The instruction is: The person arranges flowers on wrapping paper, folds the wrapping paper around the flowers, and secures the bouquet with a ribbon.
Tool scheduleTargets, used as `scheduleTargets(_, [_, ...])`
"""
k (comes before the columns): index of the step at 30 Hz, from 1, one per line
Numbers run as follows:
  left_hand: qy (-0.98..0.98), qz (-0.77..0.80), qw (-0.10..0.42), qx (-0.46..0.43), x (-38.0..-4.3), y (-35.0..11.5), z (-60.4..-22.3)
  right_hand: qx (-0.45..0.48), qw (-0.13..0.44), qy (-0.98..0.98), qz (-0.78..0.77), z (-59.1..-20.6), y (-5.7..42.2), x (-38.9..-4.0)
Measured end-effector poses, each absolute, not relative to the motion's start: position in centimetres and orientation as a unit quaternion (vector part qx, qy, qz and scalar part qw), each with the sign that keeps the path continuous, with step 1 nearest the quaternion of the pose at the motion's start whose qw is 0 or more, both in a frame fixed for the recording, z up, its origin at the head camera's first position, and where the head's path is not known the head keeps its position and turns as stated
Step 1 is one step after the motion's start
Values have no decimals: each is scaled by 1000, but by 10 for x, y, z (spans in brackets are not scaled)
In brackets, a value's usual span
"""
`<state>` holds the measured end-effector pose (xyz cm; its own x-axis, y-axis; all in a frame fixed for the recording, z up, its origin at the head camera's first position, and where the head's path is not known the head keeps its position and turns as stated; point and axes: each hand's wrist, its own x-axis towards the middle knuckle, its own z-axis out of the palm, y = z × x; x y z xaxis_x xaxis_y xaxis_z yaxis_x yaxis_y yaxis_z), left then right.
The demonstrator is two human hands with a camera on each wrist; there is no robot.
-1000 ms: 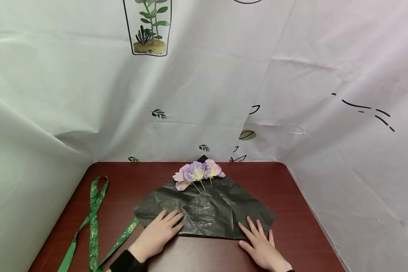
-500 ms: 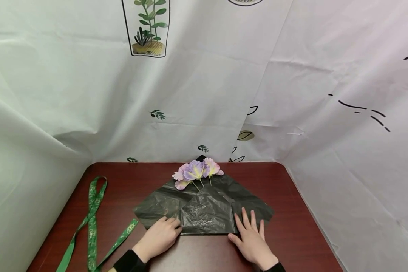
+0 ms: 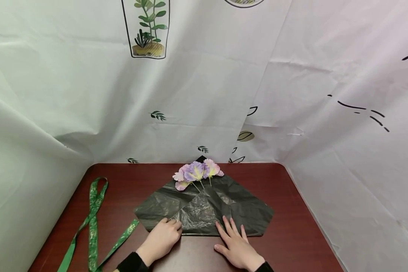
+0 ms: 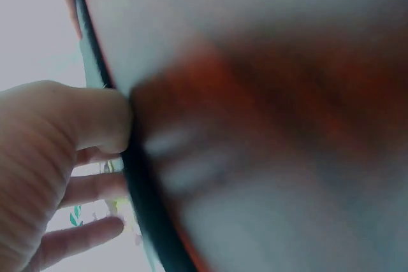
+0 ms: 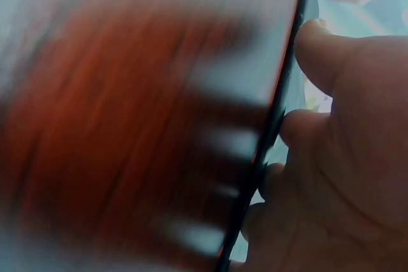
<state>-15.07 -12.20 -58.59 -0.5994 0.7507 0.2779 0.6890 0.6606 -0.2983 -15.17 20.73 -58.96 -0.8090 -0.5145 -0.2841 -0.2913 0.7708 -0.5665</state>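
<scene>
A sheet of black wrapping paper (image 3: 207,215) lies folded on the table, its straight lower edge towards me. Pink and purple artificial flowers (image 3: 196,172) show at its top, with thin stems running down under the fold. At the left end of the lower edge, my left hand (image 3: 163,236) has its fingers bent and pinches the paper's fold; the left wrist view shows the thumb (image 4: 105,119) against that edge. My right hand (image 3: 236,241) lies with spread, straight fingers on the lower edge, right of the middle. The right wrist view sees its fingertips along the dark edge.
On the left of the brown table (image 3: 302,234) lies a green patterned ribbon (image 3: 93,223), looped and crossing itself. One ribbon end reaches near my left wrist. White printed cloth (image 3: 204,83) hangs behind the table and at both sides.
My right hand has slid left along the paper's lower edge. The left hand's fingers, flat on the paper before, have drawn back and bent at the edge. Flowers and ribbon stay in place.
</scene>
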Motion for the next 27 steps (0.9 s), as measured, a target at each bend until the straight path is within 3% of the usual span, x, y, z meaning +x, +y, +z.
scheduleTargets(7, [-893, 41, 247, -374, -151, -122, -587, -227, 217, 909, -274, -591, 212, -153])
scheduleTargets(14, [-852, 15, 312, -421, -156, -119, -586, -213, 216, 909, -286, -580, 206, -157])
scheduleTargets(27, [-784, 76, 397, -472, -161, -105, -574, -156, 72, 954, -247, -578, 171, -169])
